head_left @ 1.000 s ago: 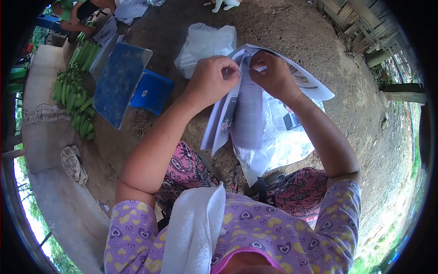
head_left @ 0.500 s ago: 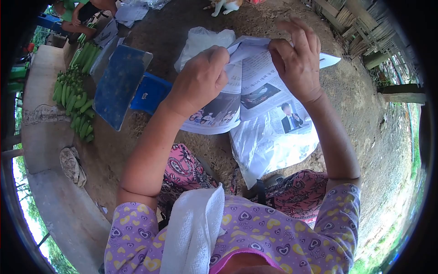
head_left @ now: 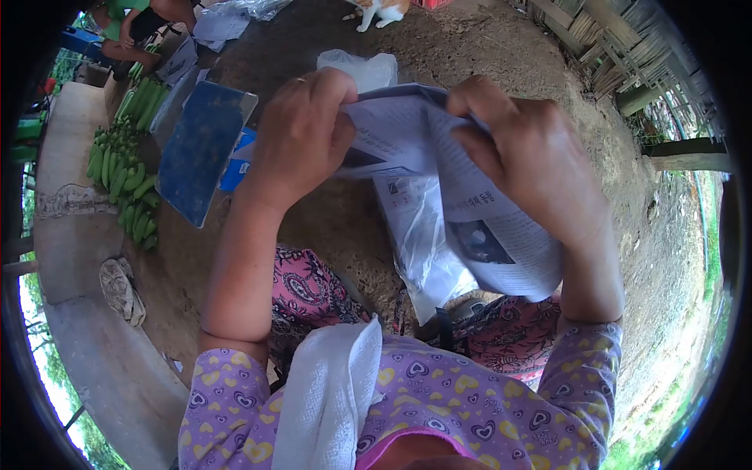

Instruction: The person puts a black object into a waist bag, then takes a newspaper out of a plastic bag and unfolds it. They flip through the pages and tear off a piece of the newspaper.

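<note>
A printed newspaper sheet (head_left: 486, 196) hangs between my two hands, its top edge folded over and its lower right part curling down. My left hand (head_left: 301, 137) pinches the upper left corner. With thumb and fingers closed, my right hand (head_left: 525, 149) grips the upper right edge. Below the newspaper, a clear plastic bag (head_left: 427, 258) with printed paper in or under it lies between my knees. Another whitish plastic bag (head_left: 360, 70) sits on the ground just beyond the sheet.
To the left are a blue board (head_left: 205, 149), a blue plastic object (head_left: 235, 163) and bunches of green bananas (head_left: 125, 176). A worn shoe-like item (head_left: 122, 291) lies by the concrete ledge (head_left: 66, 251). A cat (head_left: 380, 11) and another person (head_left: 129, 31) are at the back.
My hands have spread apart and come lower, opening the newspaper out between them. Its lower right part now swings over the clear bag. The cat's body shows further left.
</note>
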The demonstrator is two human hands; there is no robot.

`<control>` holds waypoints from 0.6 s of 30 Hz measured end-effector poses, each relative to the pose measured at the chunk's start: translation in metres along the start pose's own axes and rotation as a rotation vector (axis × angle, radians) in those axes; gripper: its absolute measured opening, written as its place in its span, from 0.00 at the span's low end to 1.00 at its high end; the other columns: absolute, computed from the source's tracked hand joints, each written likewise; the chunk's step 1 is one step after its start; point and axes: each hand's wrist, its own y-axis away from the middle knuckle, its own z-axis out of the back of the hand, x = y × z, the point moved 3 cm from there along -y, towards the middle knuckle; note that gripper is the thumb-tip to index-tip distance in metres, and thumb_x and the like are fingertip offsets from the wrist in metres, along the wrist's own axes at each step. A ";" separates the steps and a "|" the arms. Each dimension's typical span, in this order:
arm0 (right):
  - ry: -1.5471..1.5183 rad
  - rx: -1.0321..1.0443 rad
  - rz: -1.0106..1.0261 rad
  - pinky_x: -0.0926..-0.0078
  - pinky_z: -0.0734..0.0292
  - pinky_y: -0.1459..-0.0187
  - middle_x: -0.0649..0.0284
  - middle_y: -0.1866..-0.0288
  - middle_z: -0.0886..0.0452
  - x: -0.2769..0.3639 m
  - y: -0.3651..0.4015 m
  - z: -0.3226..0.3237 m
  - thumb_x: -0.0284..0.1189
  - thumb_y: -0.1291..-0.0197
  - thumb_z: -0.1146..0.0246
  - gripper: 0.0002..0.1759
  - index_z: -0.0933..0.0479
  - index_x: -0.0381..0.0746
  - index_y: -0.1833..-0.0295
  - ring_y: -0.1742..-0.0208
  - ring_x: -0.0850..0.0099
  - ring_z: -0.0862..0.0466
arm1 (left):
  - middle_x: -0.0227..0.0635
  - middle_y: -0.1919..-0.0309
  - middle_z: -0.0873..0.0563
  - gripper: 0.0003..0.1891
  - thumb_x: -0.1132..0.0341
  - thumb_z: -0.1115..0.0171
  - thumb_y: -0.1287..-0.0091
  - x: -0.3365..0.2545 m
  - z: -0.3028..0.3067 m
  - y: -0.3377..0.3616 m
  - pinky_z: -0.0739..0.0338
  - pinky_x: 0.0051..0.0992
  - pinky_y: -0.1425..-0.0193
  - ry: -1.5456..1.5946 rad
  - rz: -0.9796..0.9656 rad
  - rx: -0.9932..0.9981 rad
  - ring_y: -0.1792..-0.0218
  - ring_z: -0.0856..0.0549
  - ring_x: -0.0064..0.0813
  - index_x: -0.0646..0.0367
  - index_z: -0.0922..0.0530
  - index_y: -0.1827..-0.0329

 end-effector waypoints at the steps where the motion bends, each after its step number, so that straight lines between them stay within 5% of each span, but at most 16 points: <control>1: 0.009 -0.003 0.002 0.62 0.23 0.70 0.55 0.75 0.20 0.002 0.001 -0.003 0.30 0.44 0.34 0.20 0.29 0.45 0.46 0.73 0.57 0.17 | 0.43 0.58 0.20 0.14 0.74 0.43 0.40 0.001 -0.009 0.003 0.26 0.39 0.52 0.090 0.022 -0.009 0.55 0.19 0.46 0.60 0.30 0.52; 6: -0.028 0.091 0.006 0.58 0.21 0.64 0.51 0.70 0.18 0.005 0.003 -0.021 0.33 0.47 0.32 0.37 0.37 0.52 0.31 0.69 0.56 0.16 | 0.44 0.45 0.23 0.22 0.67 0.40 0.36 -0.010 -0.043 0.004 0.32 0.41 0.36 0.286 0.042 -0.057 0.44 0.21 0.45 0.58 0.33 0.39; 12: -0.100 0.179 0.077 0.62 0.20 0.63 0.55 0.56 0.16 0.007 0.000 -0.020 0.35 0.52 0.29 0.41 0.37 0.53 0.30 0.70 0.57 0.17 | 0.40 0.52 0.18 0.18 0.68 0.39 0.37 -0.012 -0.039 -0.003 0.37 0.47 0.33 0.178 -0.043 0.001 0.47 0.20 0.43 0.57 0.27 0.43; 15: 0.060 -0.019 0.179 0.66 0.20 0.67 0.59 0.76 0.19 -0.010 -0.002 -0.015 0.32 0.50 0.31 0.28 0.29 0.41 0.42 0.71 0.61 0.16 | 0.38 0.61 0.16 0.12 0.69 0.37 0.38 -0.008 -0.035 -0.005 0.35 0.45 0.34 0.152 -0.067 -0.008 0.54 0.18 0.42 0.58 0.22 0.53; 18: 0.154 -0.137 0.249 0.69 0.21 0.62 0.62 0.72 0.19 -0.034 -0.006 -0.017 0.30 0.49 0.33 0.18 0.24 0.40 0.52 0.67 0.64 0.17 | 0.38 0.67 0.17 0.07 0.69 0.36 0.40 -0.016 -0.025 -0.010 0.29 0.40 0.42 0.092 -0.134 -0.054 0.62 0.18 0.40 0.60 0.21 0.61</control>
